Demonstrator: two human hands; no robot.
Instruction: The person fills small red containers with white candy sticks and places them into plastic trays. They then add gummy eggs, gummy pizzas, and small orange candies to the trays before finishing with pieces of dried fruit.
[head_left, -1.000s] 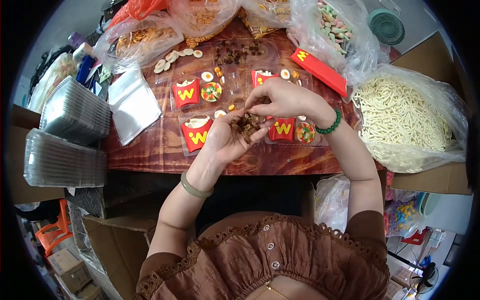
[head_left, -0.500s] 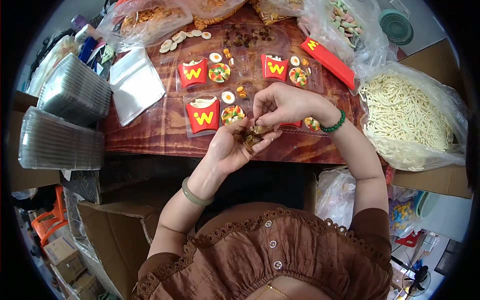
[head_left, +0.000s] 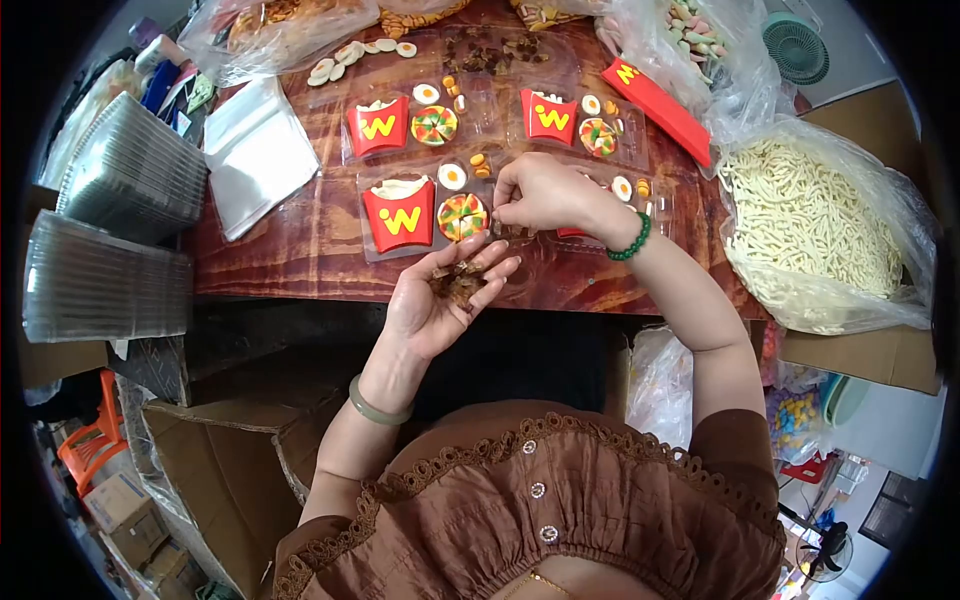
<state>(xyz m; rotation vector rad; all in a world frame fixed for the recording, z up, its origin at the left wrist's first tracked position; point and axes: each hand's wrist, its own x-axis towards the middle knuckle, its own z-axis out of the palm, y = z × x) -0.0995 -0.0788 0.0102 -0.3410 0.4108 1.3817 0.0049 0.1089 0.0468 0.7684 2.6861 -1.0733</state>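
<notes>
My left hand (head_left: 427, 310) is palm up in front of the table edge, fingers half curled around a small heap of brown translucent gummy candies (head_left: 458, 284). My right hand (head_left: 550, 200) points down over the front trays with thumb and fingertips pinched together. What sits between those fingertips is too small to make out. Left of it lies a clear plastic tray (head_left: 375, 252) with a red fries carton (head_left: 398, 216), a pizza gummy (head_left: 462, 217), a fried-egg gummy (head_left: 452, 177) and small burger gummies (head_left: 480, 165). Another filled tray is partly hidden under my right hand.
Two similar trays lie behind. Stacked clear trays (head_left: 110, 280) and plastic film sleeves (head_left: 262, 150) are at left. Loose egg gummies (head_left: 345, 55), brown gummies (head_left: 490, 50) and flattened red cartons (head_left: 660, 110) lie farther back. A bag of pale stick candies (head_left: 810, 225) stands right.
My right hand has left the gummies in my left palm and moved slightly left over the trays. The left hand has dropped left and toward me, its fingers more spread. The view has shifted slightly.
</notes>
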